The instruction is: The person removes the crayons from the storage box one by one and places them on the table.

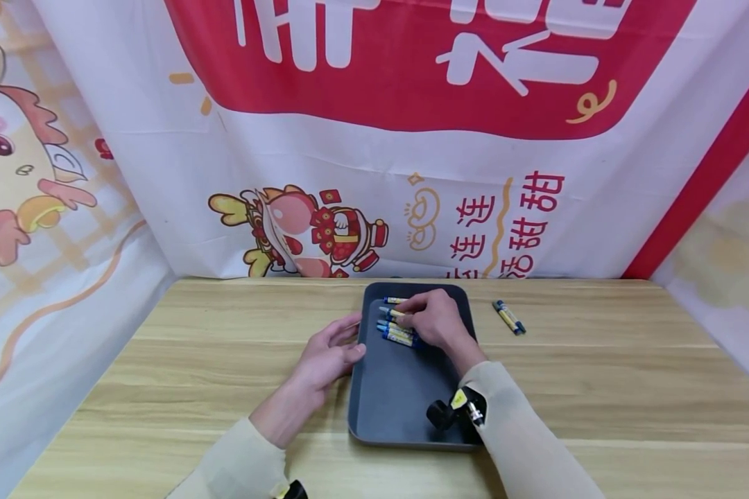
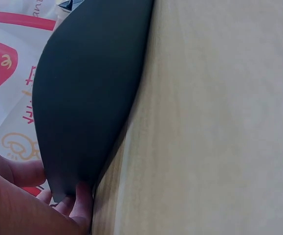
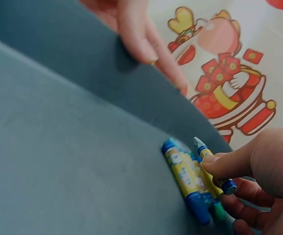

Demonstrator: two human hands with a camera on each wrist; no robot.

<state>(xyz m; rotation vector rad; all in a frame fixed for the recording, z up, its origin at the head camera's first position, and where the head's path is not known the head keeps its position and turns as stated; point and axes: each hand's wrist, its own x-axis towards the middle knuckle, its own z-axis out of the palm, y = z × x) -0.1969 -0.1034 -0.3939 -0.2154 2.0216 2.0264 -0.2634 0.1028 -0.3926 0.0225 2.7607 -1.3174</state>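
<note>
My right hand [image 1: 435, 320] pinches a crayon [image 3: 206, 155] between thumb and fingers, its pale tip pointing out past them. It is over the far half of a dark grey tray [image 1: 399, 409]. Close beneath lie several blue-and-yellow crayons [image 3: 185, 178], side by side near the tray wall. Another crayon [image 1: 394, 300] lies at the far end, partly hidden by the right hand. My left hand [image 1: 331, 350] holds the tray's left side, thumb over the rim and fingers along the outer wall [image 2: 85, 98].
Right of the tray, two crayons [image 1: 508, 317] lie together on the wooden table [image 1: 599, 388]. A printed white-and-red cloth [image 1: 362, 152] hangs right behind the table's back edge, with more cloth at the left and right sides.
</note>
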